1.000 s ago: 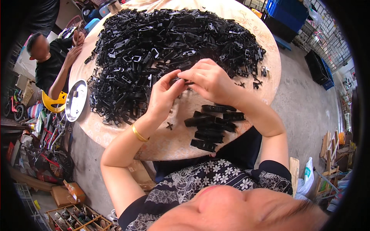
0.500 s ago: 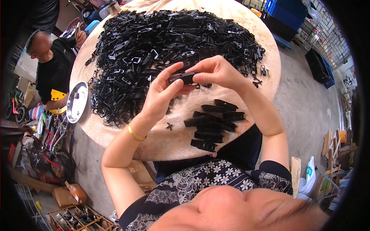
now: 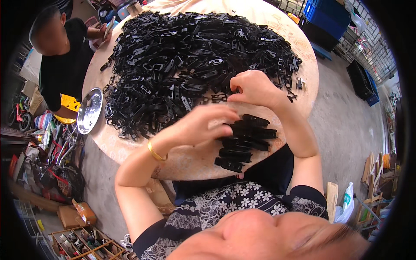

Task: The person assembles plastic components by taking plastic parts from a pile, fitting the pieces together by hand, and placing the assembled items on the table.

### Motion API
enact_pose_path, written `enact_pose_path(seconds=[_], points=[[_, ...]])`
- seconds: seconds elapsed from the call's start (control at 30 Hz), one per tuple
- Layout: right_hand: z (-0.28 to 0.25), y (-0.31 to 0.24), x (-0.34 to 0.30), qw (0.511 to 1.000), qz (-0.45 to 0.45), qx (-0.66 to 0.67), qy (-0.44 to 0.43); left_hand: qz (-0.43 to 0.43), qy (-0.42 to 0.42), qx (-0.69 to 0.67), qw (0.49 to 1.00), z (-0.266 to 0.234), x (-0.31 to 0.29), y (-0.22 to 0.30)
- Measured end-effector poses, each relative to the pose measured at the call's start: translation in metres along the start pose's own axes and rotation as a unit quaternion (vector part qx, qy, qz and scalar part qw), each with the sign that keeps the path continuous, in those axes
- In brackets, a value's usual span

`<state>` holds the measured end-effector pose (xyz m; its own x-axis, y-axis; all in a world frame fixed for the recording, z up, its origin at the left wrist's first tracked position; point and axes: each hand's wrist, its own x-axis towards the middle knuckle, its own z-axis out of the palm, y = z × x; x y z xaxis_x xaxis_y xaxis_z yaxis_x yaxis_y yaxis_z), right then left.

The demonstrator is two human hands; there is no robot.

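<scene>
A big heap of small black plastic parts (image 3: 173, 56) covers much of the round table. Close to the table's front edge lies a group of longer black plastic pieces (image 3: 236, 154), placed side by side. My left hand (image 3: 203, 123), a little blurred, is at the left side of this group, its thumb apart from its fingers and nothing seen between them. Over the near right edge of the heap is my right hand (image 3: 253, 89), with bent, closed fingers. What it holds, if anything, is hidden.
A pale patterned cloth (image 3: 299, 39) covers the table. At its left edge sits a shiny metal tray (image 3: 90, 110). Another person (image 3: 65, 56) in black is beyond it, holding a phone-like object. Blue crates (image 3: 327, 17) stand at the back right.
My hands have parted. The left came down and right toward the longer pieces; the right moved to the heap's edge. The black piece between them is out of my fingers' view. The other person leaned closer.
</scene>
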<state>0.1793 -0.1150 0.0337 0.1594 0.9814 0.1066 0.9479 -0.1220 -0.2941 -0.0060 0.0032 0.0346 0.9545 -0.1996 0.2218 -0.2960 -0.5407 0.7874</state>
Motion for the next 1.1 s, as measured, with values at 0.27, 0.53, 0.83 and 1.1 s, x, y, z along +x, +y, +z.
enact_pose_path(seconds=[0.27,0.53,0.83,1.1], points=[[0.006,-0.002,0.005,0.995,-0.055,0.042,0.07,-0.151,0.201,0.508,0.824,-0.13,0.021,-0.074],[0.007,-0.001,0.021,0.728,-0.014,0.685,0.026,0.231,0.426,0.063,0.872,-0.093,0.219,0.058],[-0.008,-0.03,-0.013,0.652,-0.024,0.754,-0.08,0.42,0.0,0.147,0.895,0.17,0.202,0.207],[-0.006,-0.049,-0.046,0.61,-0.022,0.782,-0.13,0.641,0.067,0.256,0.721,0.213,0.163,0.174]])
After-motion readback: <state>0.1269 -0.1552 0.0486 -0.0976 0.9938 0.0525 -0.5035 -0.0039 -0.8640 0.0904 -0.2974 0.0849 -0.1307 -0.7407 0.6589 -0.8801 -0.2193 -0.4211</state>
